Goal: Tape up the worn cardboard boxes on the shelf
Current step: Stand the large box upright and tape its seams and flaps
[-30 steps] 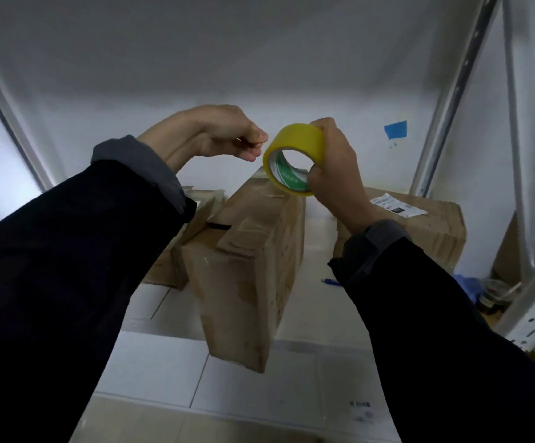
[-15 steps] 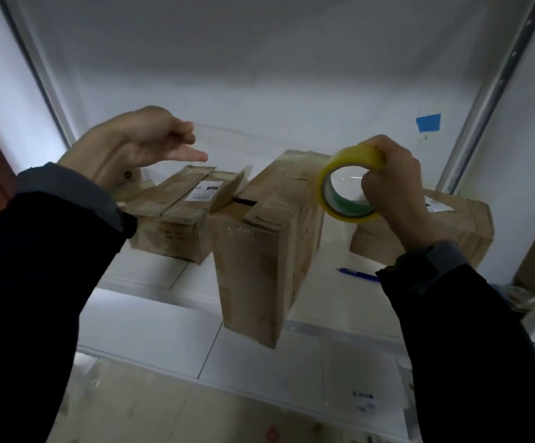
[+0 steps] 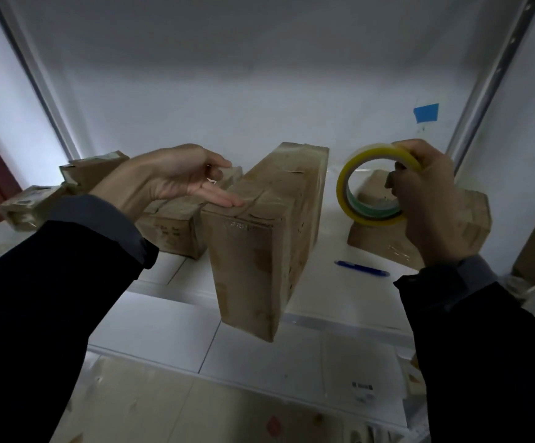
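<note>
With the left hand (image 3: 179, 174) flat and relaxed, fingertips on the near top edge of the tall box (image 3: 259, 238) mid-shelf, and the right hand (image 3: 429, 199) gripping the roll (image 3: 371, 187) beside it, press the seam shut before laying tape.

White wall (image 3: 259, 91) with blue tape patch (image 3: 426, 112), dimly lit.

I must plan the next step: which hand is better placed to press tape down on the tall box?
Left. The left hand already rests on the tall box; the right hand holds the tape roll.
</note>
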Demonstrator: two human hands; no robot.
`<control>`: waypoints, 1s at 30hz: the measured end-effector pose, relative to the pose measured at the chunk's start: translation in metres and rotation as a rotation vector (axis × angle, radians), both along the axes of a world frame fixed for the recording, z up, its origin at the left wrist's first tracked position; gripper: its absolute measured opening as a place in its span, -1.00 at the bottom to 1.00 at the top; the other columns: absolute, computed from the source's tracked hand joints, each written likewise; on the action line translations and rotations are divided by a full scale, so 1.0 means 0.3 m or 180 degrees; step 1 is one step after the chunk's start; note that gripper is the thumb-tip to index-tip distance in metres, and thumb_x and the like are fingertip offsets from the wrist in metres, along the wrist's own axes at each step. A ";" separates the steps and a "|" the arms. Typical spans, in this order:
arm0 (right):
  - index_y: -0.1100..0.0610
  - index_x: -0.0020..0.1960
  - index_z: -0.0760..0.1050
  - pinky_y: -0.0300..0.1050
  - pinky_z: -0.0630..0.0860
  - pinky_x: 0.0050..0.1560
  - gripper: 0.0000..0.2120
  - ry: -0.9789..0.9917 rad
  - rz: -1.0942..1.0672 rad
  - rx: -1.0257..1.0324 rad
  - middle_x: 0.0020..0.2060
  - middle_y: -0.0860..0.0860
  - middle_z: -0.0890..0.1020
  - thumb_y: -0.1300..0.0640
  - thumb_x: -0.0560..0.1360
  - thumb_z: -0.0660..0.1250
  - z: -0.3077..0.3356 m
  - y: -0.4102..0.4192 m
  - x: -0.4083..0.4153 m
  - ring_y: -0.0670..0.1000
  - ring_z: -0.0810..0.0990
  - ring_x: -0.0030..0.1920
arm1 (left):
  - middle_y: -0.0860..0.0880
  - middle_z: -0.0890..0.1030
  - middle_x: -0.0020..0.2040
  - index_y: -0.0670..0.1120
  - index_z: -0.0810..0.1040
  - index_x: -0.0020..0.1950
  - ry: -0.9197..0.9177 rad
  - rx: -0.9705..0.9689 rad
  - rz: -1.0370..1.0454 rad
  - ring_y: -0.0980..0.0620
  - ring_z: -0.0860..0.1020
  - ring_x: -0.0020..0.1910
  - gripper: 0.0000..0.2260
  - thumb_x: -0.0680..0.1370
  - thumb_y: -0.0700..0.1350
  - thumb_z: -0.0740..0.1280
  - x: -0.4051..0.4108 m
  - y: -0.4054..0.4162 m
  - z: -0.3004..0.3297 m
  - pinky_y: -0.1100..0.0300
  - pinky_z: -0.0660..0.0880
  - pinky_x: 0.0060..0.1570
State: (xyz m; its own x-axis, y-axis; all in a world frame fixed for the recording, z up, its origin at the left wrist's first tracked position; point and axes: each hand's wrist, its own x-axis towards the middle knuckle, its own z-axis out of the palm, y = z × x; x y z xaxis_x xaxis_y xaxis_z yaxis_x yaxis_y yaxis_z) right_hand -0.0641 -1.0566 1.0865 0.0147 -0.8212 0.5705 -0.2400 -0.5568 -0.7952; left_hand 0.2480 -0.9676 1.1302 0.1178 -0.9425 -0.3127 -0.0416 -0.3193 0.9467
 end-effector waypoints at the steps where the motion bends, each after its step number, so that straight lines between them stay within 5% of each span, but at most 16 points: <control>1: 0.18 0.03 0.57 -0.06 0.51 -0.18 -0.64 -0.0006 0.0024 0.0027 -0.26 -0.02 0.54 0.41 0.36 0.15 -0.012 0.007 -0.005 0.07 0.54 -0.18 | -0.03 0.30 -0.28 -0.20 0.32 0.13 -0.0043 0.0015 -0.0017 -0.42 0.64 0.04 -0.90 0.69 -0.20 0.21 0.000 -0.003 0.001 -0.02 0.68 -0.21; 5: 0.20 0.03 0.55 -0.37 0.45 -0.30 -0.67 0.0029 0.0026 0.0119 -0.28 0.00 0.55 0.47 0.39 0.19 -0.059 0.046 -0.040 -0.20 0.53 -0.32 | -0.01 0.40 -0.17 -0.27 0.31 0.33 -0.0189 0.0072 -0.0152 -0.37 0.66 0.04 -0.72 0.66 -0.21 0.26 -0.004 -0.017 0.012 0.02 0.69 -0.19; 7: 0.20 0.06 0.55 -0.46 0.41 -0.34 -0.68 0.0055 0.0039 0.0096 -0.24 0.02 0.57 0.47 0.41 0.21 -0.092 0.073 -0.051 -0.23 0.53 -0.30 | -0.16 0.47 0.24 -0.37 0.20 0.51 -0.0402 0.0146 -0.0140 -0.35 0.67 0.04 -0.50 0.65 -0.21 0.29 -0.004 -0.025 0.024 0.01 0.68 -0.15; 8: 0.18 0.07 0.56 -0.43 0.42 -0.31 -0.67 0.0061 0.0023 0.0094 -0.20 0.02 0.58 0.46 0.41 0.22 -0.115 0.079 -0.051 -0.18 0.54 -0.25 | -0.29 0.33 0.45 -0.39 0.15 0.53 -0.0540 0.0172 -0.0147 -0.34 0.67 0.04 -0.45 0.64 -0.21 0.30 -0.005 -0.026 0.030 0.01 0.68 -0.14; 10: 0.11 0.05 0.56 -0.23 0.47 -0.23 -0.65 0.0066 0.0000 0.0165 -0.20 -0.04 0.58 0.42 0.38 0.24 -0.163 0.077 -0.047 -0.08 0.54 -0.20 | -0.38 0.10 0.56 -0.36 0.21 0.52 -0.0701 0.0194 -0.0147 -0.33 0.68 0.02 -0.49 0.64 -0.22 0.31 -0.009 -0.025 0.042 0.02 0.68 -0.16; 14: 0.17 0.06 0.59 -0.04 0.51 -0.18 -0.62 -0.0002 0.0067 0.0250 -0.20 0.03 0.60 0.40 0.31 0.23 -0.238 0.066 -0.036 0.05 0.57 -0.18 | -0.35 0.26 0.50 -0.28 0.38 0.28 -0.0926 0.0298 -0.0144 -0.30 0.69 0.01 -0.76 0.64 -0.26 0.29 -0.022 -0.020 0.055 0.03 0.68 -0.15; 17: 0.15 0.03 0.57 -0.10 0.47 -0.17 -0.64 -0.0119 0.0134 0.0277 -0.23 0.02 0.59 0.46 0.34 0.23 -0.259 0.082 -0.027 0.04 0.54 -0.21 | -0.23 0.44 0.20 -0.22 0.43 0.07 -0.1050 0.0292 -0.0108 -0.25 0.71 -0.05 -0.96 0.65 -0.32 0.24 -0.041 -0.006 0.054 0.11 0.67 -0.23; 21: 0.09 0.00 0.53 -0.13 0.42 -0.22 -0.65 -0.0178 0.0110 0.0306 -0.28 -0.04 0.54 0.46 0.36 0.24 -0.291 0.093 -0.016 -0.15 0.46 -0.31 | -0.23 0.53 0.02 -0.23 0.44 -0.02 -0.1213 0.0208 0.0038 -0.19 0.72 -0.09 -0.92 0.64 -0.36 0.21 -0.040 0.002 0.033 0.13 0.68 -0.22; 26: 0.10 0.02 0.52 -0.19 0.46 -0.26 -0.68 -0.0154 0.0207 0.0372 -0.21 0.08 0.57 0.25 0.30 0.20 -0.360 0.112 0.001 -0.02 0.54 -0.23 | -0.22 0.59 -0.03 -0.25 0.48 -0.05 -0.1251 0.0211 0.0049 -0.11 0.73 -0.12 -0.94 0.61 -0.35 0.29 -0.026 0.010 0.019 0.21 0.66 -0.25; 30: 0.13 0.06 0.48 -0.11 0.45 -0.25 -0.68 -0.0118 0.0346 0.0440 -0.19 0.10 0.55 0.29 0.32 0.20 -0.424 0.125 0.022 0.00 0.51 -0.21 | -0.11 0.57 -0.12 -0.19 0.52 -0.07 -0.1724 0.0292 -0.0119 0.00 0.71 -0.25 -0.93 0.58 -0.25 0.39 -0.005 0.004 0.017 0.24 0.65 -0.28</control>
State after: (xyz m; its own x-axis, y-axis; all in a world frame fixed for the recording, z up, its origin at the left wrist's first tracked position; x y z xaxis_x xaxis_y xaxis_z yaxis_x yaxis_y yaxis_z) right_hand -0.0575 -1.0192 0.9594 0.0887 -0.8865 0.4541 -0.1534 -0.4627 -0.8732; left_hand 0.2465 -0.9665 1.1352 0.2517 -0.9208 -0.2978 -0.5281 -0.3885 0.7551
